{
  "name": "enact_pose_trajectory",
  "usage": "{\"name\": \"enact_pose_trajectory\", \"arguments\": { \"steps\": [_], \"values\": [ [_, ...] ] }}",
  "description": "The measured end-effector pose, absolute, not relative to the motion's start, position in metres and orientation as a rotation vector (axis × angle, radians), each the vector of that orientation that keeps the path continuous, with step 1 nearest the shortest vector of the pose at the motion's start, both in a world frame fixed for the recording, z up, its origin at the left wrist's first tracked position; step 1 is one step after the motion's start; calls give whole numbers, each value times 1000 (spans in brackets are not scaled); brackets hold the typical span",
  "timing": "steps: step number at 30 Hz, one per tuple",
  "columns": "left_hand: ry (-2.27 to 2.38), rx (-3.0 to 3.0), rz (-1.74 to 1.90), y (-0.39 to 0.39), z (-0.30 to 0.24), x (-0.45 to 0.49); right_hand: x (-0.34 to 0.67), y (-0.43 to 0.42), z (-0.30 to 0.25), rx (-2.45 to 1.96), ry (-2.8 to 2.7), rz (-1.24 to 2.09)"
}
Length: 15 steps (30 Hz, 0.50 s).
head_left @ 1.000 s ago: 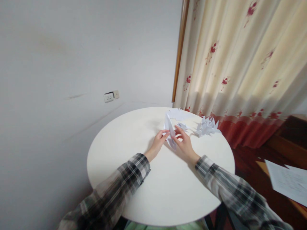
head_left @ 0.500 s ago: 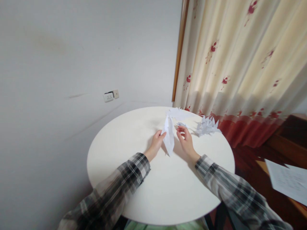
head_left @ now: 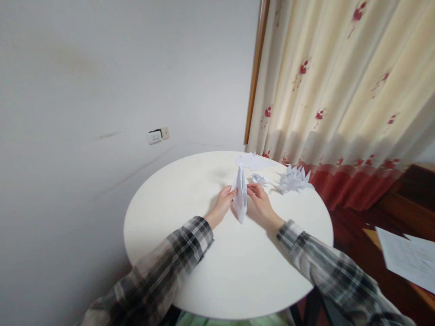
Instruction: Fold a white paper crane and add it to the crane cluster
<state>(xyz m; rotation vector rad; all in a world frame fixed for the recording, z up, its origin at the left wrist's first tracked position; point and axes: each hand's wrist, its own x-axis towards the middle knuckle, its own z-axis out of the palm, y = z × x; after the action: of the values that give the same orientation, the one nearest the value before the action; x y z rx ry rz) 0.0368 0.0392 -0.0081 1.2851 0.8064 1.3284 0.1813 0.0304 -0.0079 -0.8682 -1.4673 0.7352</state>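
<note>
Between my hands, a long, narrow piece of folded white paper (head_left: 240, 199) stands pointed end up, its layers slightly parted. My left hand (head_left: 222, 203) grips its left side, thumb in front and fingers behind. On the other side, my right hand (head_left: 261, 201) has its fingers bent together at the paper's right edge, seemingly pinching it; the fingertips are partly hidden. Just beyond my right hand lies a small folded paper piece (head_left: 258, 179).
A round white table (head_left: 170, 217) carries everything. Flat white paper (head_left: 251, 160) lies at its far edge, with a pile of pointed folded paper pieces (head_left: 294, 179) to the right. Printed sheets (head_left: 408, 253) rest lower right. A curtain (head_left: 326, 113) hangs behind.
My right hand has moved left from beside the folded paper to its edge, and its fingers have drawn together. The paper has turned to look narrower.
</note>
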Motion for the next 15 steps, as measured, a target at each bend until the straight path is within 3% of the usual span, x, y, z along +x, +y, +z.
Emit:
{"name": "enact_pose_trajectory", "arguments": {
  "steps": [15],
  "values": [
    [870,1303,1397,27,5,36,186,32,-6,-899,-1532,510]
  ]
}}
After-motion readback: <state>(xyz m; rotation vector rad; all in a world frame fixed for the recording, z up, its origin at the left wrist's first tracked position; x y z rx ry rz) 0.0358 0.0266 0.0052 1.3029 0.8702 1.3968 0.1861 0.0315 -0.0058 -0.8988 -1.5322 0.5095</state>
